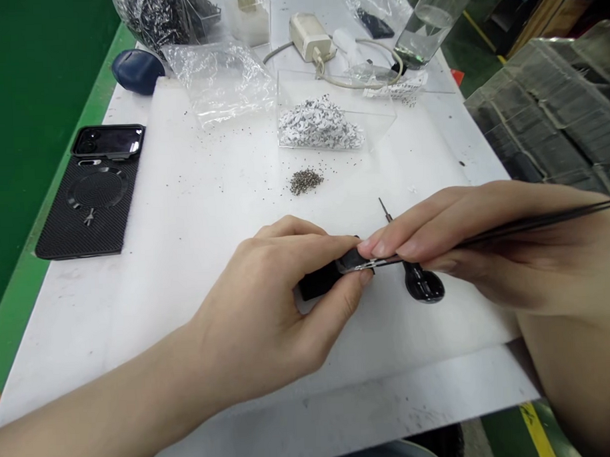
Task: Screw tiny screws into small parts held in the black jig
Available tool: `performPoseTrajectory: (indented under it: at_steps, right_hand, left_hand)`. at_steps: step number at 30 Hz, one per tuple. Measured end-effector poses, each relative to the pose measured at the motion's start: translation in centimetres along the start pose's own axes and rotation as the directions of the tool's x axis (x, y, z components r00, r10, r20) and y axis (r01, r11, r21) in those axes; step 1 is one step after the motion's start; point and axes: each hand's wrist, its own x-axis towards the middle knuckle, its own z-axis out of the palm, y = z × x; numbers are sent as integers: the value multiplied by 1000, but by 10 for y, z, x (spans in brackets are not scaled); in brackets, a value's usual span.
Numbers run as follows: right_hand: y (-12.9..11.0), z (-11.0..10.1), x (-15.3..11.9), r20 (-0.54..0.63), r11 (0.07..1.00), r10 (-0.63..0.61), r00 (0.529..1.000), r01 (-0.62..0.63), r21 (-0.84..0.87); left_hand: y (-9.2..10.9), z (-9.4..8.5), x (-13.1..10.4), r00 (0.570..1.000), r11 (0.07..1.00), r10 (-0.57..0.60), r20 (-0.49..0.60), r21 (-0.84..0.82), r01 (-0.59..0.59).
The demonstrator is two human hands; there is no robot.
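Note:
Near the middle of the white table, my left hand (272, 296) holds a small black part (319, 281) between thumb and fingers. My right hand (485, 242) grips dark tweezers (530, 225), whose tips lie against a small dark piece with a shiny edge on the black part. The fingertips of both hands nearly meet there. Just under the right fingers lies a screwdriver with a round black handle (424, 284), its thin shaft pointing away. What lies under my left palm is hidden.
A pile of tiny screws (306, 181) sits before a clear tray (376, 123) of small white pieces. A black phone (91, 192) lies left, a dark blue object (138, 71) behind it. Plastic bags (224, 81), a charger (309, 36) and a clear container (430, 24) stand farther back.

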Motion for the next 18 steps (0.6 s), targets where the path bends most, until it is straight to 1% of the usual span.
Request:
performPoseTrajectory:
  at_steps: [4,8,12,16,18]
  right_hand:
    - [-3,-1,1,11,1000,-5,1000,5,-2]
    - [-6,-5,3,76,998,34,997,-29,-61]
    - [-8,-8,5,73,999,16,997,-13,-36]
    - [-8,-8,5,99,998,43,994,-39,-45]
    - [-7,-6,4,63,999,27,998,-25,-40]
  left_hand:
    - [-2,1,-1,1000,1000,6,-24,30,-5]
    - [-6,3,-1,998,998,39,-42,45,-37]
    - [-5,2,-1,998,998,40,-41,55,-38]
    - [0,2,-1,999,998,-6,-35,55,8]
    - [1,2,-2,1000,999,-6,-30,37,7]
